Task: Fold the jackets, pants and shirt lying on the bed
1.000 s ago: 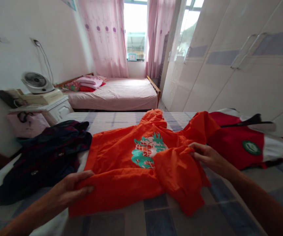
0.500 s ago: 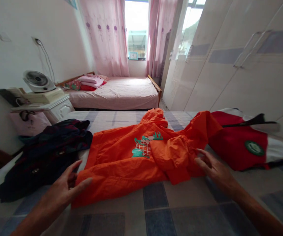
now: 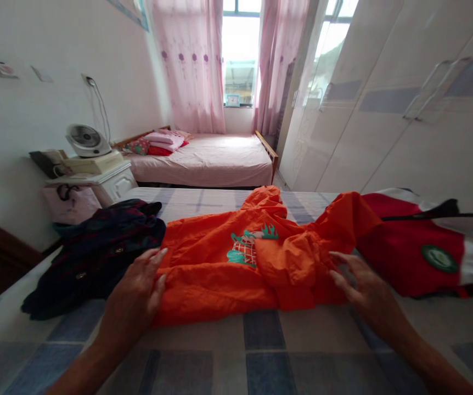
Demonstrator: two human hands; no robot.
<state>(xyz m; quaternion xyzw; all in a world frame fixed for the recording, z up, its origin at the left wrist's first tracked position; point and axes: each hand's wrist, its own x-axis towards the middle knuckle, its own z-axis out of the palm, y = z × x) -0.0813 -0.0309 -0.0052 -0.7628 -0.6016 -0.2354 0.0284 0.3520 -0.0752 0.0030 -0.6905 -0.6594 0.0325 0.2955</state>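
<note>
An orange hooded jacket (image 3: 212, 269) with a teal and red print lies spread on the checked bed cover (image 3: 261, 351), its right sleeve folded across the front. My left hand (image 3: 140, 288) rests flat, fingers apart, on the jacket's left edge. At the folded sleeve's right edge my right hand (image 3: 362, 288) lies with fingers spread, touching the cloth. Neither hand grips anything.
A dark plaid garment (image 3: 96, 252) is heaped left of the jacket. A red, white and black garment (image 3: 417, 252) lies to the right. Beyond are a white nightstand (image 3: 105, 184) with a small fan (image 3: 86, 140), a second bed (image 3: 207, 159), and white wardrobe doors (image 3: 405, 120).
Both hands let go of the jacket after folding the right sleeve over the print. My left hand moved up to the jacket's left edge; the right hand now rests by the folded sleeve.
</note>
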